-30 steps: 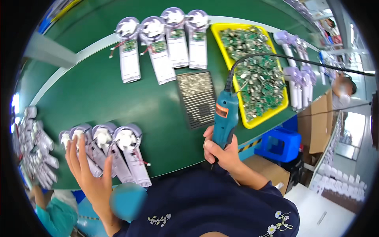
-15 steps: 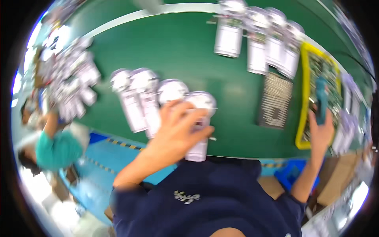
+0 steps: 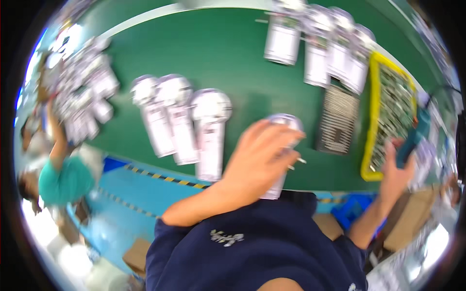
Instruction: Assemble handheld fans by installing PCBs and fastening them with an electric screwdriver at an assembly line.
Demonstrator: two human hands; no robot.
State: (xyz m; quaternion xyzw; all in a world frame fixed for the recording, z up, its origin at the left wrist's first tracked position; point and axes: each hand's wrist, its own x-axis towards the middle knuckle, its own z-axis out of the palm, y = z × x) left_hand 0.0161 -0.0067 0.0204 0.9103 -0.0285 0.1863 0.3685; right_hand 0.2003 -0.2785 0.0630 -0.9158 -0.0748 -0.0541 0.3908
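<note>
One round-headed white housing (image 3: 274,189) lies under your left hand (image 3: 262,155), at the near edge of the green table (image 3: 242,58) and right in front of your dark shirt (image 3: 252,237). Its long axis runs away from you: the handle end points at your body, and the round head sits at the far end, leaning a little to the right. You are grasping it from above with the left hand, fingers curled over its upper part; the back of that hand hides its middle, and blur hides how firm the hold is.

Your right hand (image 3: 399,169) is well apart, off to the right, clenched round the lower end of a teal corded tool (image 3: 415,136). That tool leans away and rightward too, more steeply than the housing. Its working tip can't be made out. The left hand is plainly the nearer one.

Between housing and tool you have the dark slotted rack (image 3: 338,121), then the yellow tray (image 3: 373,111) of small parts. Left of your left hand, three similar housings (image 3: 209,145) lie side by side; four more (image 3: 283,41) lie beyond the rack.
</note>
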